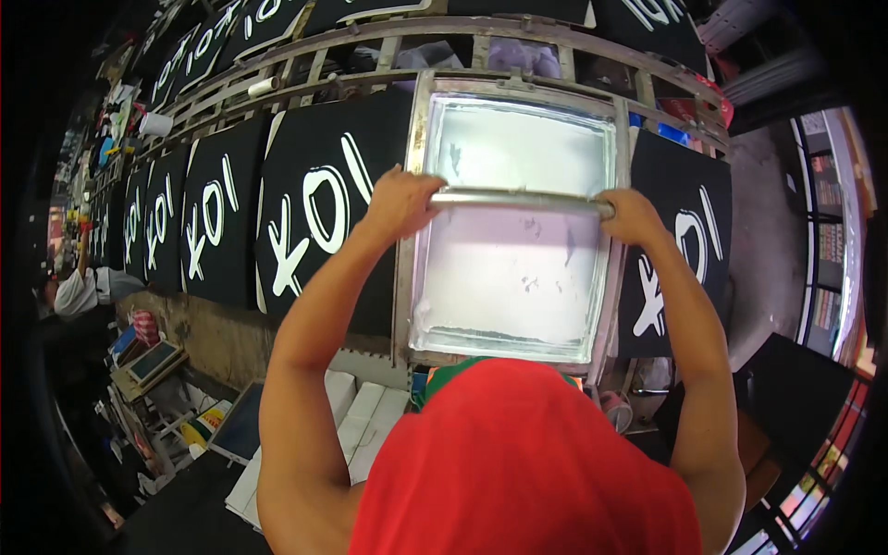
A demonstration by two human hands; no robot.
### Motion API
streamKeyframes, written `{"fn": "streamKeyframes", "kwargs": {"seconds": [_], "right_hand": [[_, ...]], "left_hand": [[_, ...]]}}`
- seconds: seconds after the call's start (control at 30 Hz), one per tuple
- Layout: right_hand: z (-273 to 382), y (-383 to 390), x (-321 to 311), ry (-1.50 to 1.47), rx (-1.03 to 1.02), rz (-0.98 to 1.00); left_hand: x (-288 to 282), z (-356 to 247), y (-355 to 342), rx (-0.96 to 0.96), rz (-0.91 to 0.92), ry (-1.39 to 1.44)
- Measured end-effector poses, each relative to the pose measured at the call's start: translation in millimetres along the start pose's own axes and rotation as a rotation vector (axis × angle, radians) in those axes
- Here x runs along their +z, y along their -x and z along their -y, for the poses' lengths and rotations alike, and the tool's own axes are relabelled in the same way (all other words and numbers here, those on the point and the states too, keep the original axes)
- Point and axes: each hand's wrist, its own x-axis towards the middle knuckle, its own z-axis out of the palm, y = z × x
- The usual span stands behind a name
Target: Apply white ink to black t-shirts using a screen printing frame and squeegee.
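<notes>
A long squeegee [518, 198] with a pale, metallic-looking bar lies crosswise over a printing screen [527, 143] in front of me. My left hand [404, 202] is closed around its left end, and my right hand [633, 217] grips the right end. The screen's mesh looks whitish, with grey smudges above and below the bar. Around the mesh runs a worn frame [403, 296]. Whatever lies under the screen is hidden. Black fabric panels with white brushstroke lettering flank it, one to the left [319, 194] and one to the right [684, 240].
More printed black panels [213, 208] continue leftward along the table. A slatted rail [370, 79] crosses behind the screen, with a white cup [155, 123] near its left part. White boxes [356, 435] sit below at left. Another person [79, 291] is at far left.
</notes>
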Motion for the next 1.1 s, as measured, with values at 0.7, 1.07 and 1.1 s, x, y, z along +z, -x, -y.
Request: {"fn": "streamKeyframes", "kwargs": {"seconds": [0.7, 1.07, 1.1], "right_hand": [[-2.9, -67.9, -1.6, 0.054, -0.072, -0.106], [80.9, -8.5, 36.9, 0.235, -0.446, -0.096], [88.2, -17.4, 39.6, 0.242, -0.455, -0.100]], "left_hand": [[31.5, 51.3, -70.9, -0.210, 0.303, -0.250], [56.7, -83.4, 199.6, -0.528, 0.229, 0.115], [59.7, -93.7, 213.0, -0.605, 0.186, 0.185]]}}
